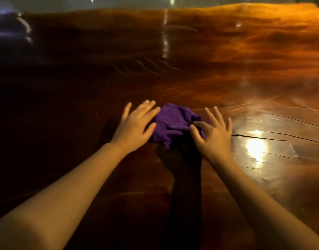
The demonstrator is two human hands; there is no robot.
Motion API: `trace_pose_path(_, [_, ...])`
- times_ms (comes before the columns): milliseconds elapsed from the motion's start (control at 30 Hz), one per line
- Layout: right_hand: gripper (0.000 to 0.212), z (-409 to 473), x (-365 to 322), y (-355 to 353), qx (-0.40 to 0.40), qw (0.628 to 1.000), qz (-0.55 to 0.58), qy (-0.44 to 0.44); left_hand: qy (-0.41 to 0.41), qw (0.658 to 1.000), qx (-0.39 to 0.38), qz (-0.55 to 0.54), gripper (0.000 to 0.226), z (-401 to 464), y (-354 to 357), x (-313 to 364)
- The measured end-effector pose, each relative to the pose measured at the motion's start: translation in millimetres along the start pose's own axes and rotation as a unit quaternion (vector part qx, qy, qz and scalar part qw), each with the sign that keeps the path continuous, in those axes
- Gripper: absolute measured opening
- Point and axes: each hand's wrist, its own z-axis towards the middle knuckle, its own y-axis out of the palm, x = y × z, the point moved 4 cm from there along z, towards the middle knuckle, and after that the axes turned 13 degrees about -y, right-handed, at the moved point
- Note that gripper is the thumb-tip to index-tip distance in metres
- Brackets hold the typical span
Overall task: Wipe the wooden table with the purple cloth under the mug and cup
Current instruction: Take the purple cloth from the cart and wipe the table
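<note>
A crumpled purple cloth point(173, 124) lies on the glossy wooden table point(191, 78), between my two hands. My left hand point(137, 125) hovers at the cloth's left edge with fingers spread, blurred by motion. My right hand point(213, 132) is at the cloth's right side; its thumb and forefinger touch the fabric, the other fingers are spread. No mug or cup shows in this view.
The table top has long cracks point(263, 138) and bright light reflections point(255, 147) at the right. The far edge of the table meets a pale floor point(119, 4) at the top. A dark blurred shape point(8, 33) sits at the far left.
</note>
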Motion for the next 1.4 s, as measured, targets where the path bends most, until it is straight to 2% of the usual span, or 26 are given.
trace_pose_path(67, [0.051, 7, -13, -2, 0.046, 0.998, -0.03, -0.012, -0.063, 0.997, 0.04, 0.026, 0.049, 4, -15, -30])
trace_pose_path(100, [0.053, 14, -23, 3, 0.031, 0.997, -0.052, -0.052, -0.107, 0.992, 0.044, 0.043, 0.05, 7, -19, -46])
trace_pose_path(167, [0.059, 26, -41, 25, -0.052, 0.982, -0.081, -0.159, -0.186, 0.979, 0.032, 0.082, 0.052, 14, -23, -76])
trace_pose_path(233, [0.061, 34, -44, 49, -0.145, 0.956, -0.091, -0.238, -0.231, 0.967, 0.01, 0.108, 0.053, 20, -22, -101])
trace_pose_path(300, [0.059, 39, -30, 62, -0.202, 0.938, -0.087, -0.267, -0.261, 0.956, -0.014, 0.133, 0.054, 29, -19, -123])
trace_pose_path(367, [0.058, 43, -14, 67, -0.212, 0.933, -0.084, -0.278, -0.29, 0.942, -0.045, 0.16, 0.057, 37, -12, -142])
trace_pose_path(467, [0.06, 59, -2, 71, -0.204, 0.938, -0.102, -0.26, -0.33, 0.927, -0.064, 0.167, 0.061, 45, -1, -156])
trace_pose_path(667, [0.065, 141, 16, 88, -0.156, 0.95, -0.124, -0.239, -0.344, 0.92, -0.029, 0.184, 0.064, 52, 6, -160])
trace_pose_path(867, [0.063, 263, 49, 110, -0.12, 0.975, -0.132, -0.132, -0.339, 0.921, -0.037, 0.187, 0.064, 51, 7, -159])
trace_pose_path(1033, [0.064, 339, 65, 128, -0.094, 0.988, -0.11, 0.051, -0.337, 0.922, -0.041, 0.184, 0.065, 49, 7, -161])
trace_pose_path(1100, [0.065, 347, 62, 130, -0.096, 0.985, -0.109, 0.091, -0.333, 0.925, -0.037, 0.179, 0.064, 49, 7, -161])
trace_pose_path(1233, [0.061, 342, 44, 134, -0.123, 0.985, -0.094, 0.073, -0.329, 0.929, -0.025, 0.169, 0.064, 47, 7, -161])
trace_pose_path(1400, [0.056, 303, -22, 149, -0.143, 0.983, -0.091, -0.067, -0.327, 0.931, -0.015, 0.163, 0.063, 48, 7, -162])
